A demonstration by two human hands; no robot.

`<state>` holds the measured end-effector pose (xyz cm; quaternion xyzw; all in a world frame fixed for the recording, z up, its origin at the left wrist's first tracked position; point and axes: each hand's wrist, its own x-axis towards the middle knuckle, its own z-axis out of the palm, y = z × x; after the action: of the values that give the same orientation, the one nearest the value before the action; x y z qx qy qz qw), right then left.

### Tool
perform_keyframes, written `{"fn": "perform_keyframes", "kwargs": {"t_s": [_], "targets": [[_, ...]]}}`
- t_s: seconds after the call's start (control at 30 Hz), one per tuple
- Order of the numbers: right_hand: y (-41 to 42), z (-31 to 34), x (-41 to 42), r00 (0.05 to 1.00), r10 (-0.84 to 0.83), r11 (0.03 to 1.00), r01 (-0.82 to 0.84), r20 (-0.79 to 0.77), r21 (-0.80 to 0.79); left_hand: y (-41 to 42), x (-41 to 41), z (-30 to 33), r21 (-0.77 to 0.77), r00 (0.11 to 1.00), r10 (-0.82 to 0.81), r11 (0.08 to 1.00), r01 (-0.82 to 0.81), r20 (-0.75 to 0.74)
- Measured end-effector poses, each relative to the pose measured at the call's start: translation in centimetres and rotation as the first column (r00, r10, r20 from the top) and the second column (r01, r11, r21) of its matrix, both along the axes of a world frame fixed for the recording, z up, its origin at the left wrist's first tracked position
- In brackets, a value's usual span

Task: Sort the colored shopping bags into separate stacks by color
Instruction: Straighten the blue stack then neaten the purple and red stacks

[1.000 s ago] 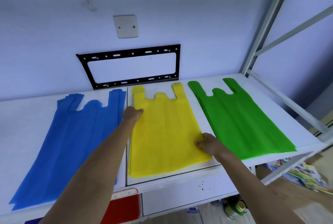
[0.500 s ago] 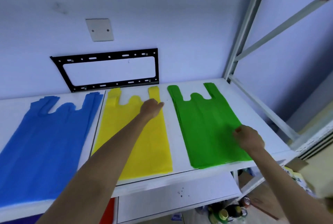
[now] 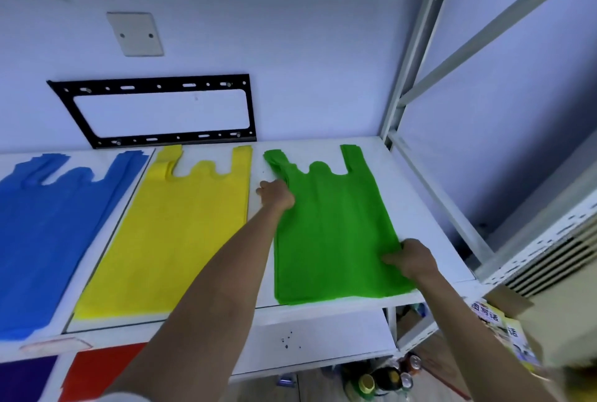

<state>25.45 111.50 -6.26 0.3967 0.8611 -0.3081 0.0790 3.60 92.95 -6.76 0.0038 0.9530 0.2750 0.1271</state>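
three flat stacks of bags lie side by side on a white shelf (image 3: 416, 207): blue bags (image 3: 48, 240) at the left, yellow bags (image 3: 168, 240) in the middle, green bags (image 3: 329, 233) at the right, handles toward the wall. narrow strips of bare shelf part the stacks. the bags look like thin matte non-woven fabric, vest-shaped with two strap handles and a scalloped notch between them; the blue stack's edges are fanned, and the yellow's left handle is folded over.

the left hand (image 3: 277, 195) rests at the green stack's upper left edge, by the base of its left handle, fingers curled at the edge; whether it pinches the fabric i cannot tell. its forearm crosses over the lower right corner of the yellow stack. the right hand (image 3: 413, 258) sits on the green stack's lower right edge, thumb on top and fingers curled at the edge, seemingly gripping the fabric.

on the wall behind hang a black metal bracket (image 3: 155, 111), an open rectangle with slots, and a pale blank plate (image 3: 135, 34). a grey metal frame (image 3: 416, 56) stands at the shelf's right end. below the front edge show a red sheet (image 3: 103, 372), a purple sheet (image 3: 26, 379), some bottles (image 3: 381, 379) and printed booklets (image 3: 497, 324).
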Motion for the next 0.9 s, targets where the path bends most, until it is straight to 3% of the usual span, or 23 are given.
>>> {"fn": "perform_keyframes", "kwargs": {"t_s": [0.07,0.13,0.37,0.53,0.6,0.73,0.9], "targets": [[0.2,0.5,0.1,0.99,-0.071,0.976,0.044,-0.124,-0.213,0.3,0.0,0.0,0.169,0.998,0.021,0.985,-0.031,0.06],[0.2,1.0,0.7,0.957,-0.202,0.883,0.086,-0.209,-0.461,0.2,0.3,0.3,0.335,0.99,0.048,0.938,-0.089,0.13],[0.7,0.5,1.6,0.942,-0.259,0.852,0.118,-0.214,-0.511,-1.1,0.0,-0.3,0.449,0.982,0.097,0.879,-0.161,0.163],[0.2,0.7,1.2,0.941,-0.255,0.918,0.162,-0.224,-0.361,-2.6,0.1,1.0,0.514,0.981,0.034,0.848,-0.129,0.191],[-0.4,1.4,1.5,0.957,-0.196,0.968,0.154,-0.216,-0.197,-4.0,0.2,2.2,0.501,0.99,0.035,0.859,-0.1,0.137],[-3.9,2.8,2.1,0.999,-0.026,0.97,0.031,-0.026,0.242,-9.3,1.1,5.4,0.245,0.978,-0.171,0.95,0.195,-0.117],[-11.9,3.4,0.8,0.972,0.234,0.887,-0.207,-0.015,0.413,-18.4,2.8,8.0,-0.115,0.83,-0.493,0.869,0.481,-0.26]]}}
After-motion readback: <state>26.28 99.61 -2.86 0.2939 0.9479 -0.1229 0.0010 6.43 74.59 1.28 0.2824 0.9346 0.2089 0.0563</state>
